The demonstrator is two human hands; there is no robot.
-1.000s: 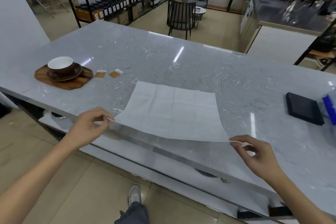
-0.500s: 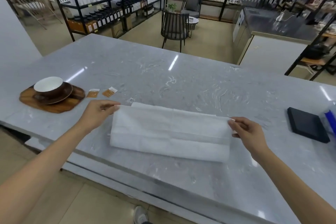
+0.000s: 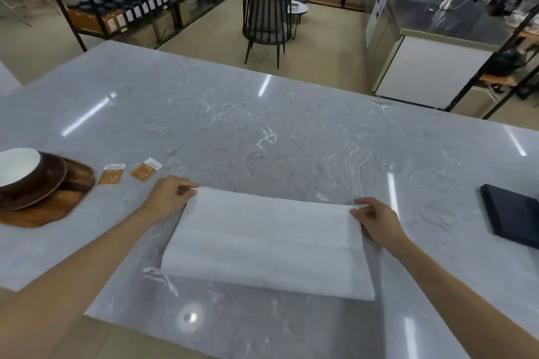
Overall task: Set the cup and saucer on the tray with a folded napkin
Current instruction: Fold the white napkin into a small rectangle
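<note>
A white paper napkin (image 3: 265,242) lies folded in half on the grey marble counter (image 3: 262,140), fold edge toward me. My left hand (image 3: 170,194) pinches its far left corner and my right hand (image 3: 374,218) pinches its far right corner. At the far left a brown cup with a white inside (image 3: 14,166) sits on a dark saucer (image 3: 49,183), which rests on a wooden tray (image 3: 70,201). The cup is cut off by the frame edge.
Two small orange sachets (image 3: 112,175) (image 3: 145,170) lie between the tray and my left hand. A flat black object (image 3: 513,220) lies at the counter's right. Beyond the counter stand a dark chair (image 3: 267,23) and black shelving (image 3: 131,3).
The napkin's near edge was lifted and carried over to the far edge, folding the open sheet in half. Both hands now rest on the counter at its far corners.
</note>
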